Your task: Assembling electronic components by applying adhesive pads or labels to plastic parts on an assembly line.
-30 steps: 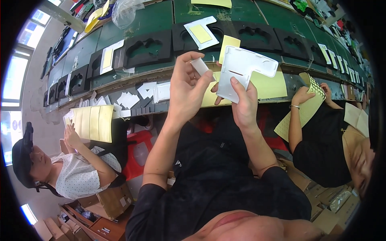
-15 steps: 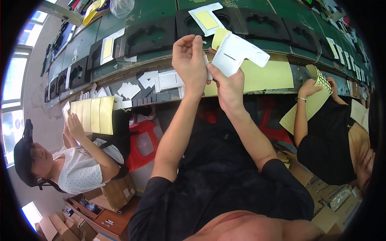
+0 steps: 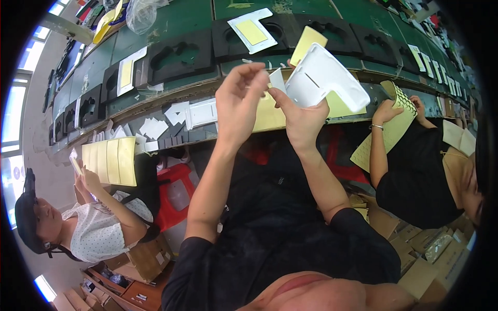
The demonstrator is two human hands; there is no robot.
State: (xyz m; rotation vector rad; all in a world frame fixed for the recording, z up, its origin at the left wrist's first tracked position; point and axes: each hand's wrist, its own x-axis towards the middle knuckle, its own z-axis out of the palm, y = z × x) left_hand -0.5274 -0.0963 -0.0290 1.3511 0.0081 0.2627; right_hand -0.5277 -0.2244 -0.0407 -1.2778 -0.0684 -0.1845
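Observation:
In my right hand (image 3: 307, 122) is a white plastic cover (image 3: 324, 78), shaped like an L with rounded corners and a narrow slot. My thumb and fingers are closed on its near left end. A yellow rectangular piece (image 3: 309, 45) sticks up behind the cover, and a small white flat piece (image 3: 277, 81) stands by my right thumb. To the left, apart from the cover, my left hand (image 3: 239, 101) is raised with fingers curled and thumb and forefinger close together. Whatever they pinch, if anything, is too small and blurred to make out.
Black foam trays (image 3: 181, 58) line the green bench (image 3: 194, 23). Another white cover with a yellow pad (image 3: 252, 32) rests on one. White pieces (image 3: 154, 128) lie on the lower shelf beside a yellow sheet (image 3: 270, 115). Co-workers sit left and right, holding yellow sheets (image 3: 109, 161).
My right hand has moved right with the white cover, which has tilted to show its raised rim. My left hand has drawn down and away from it.

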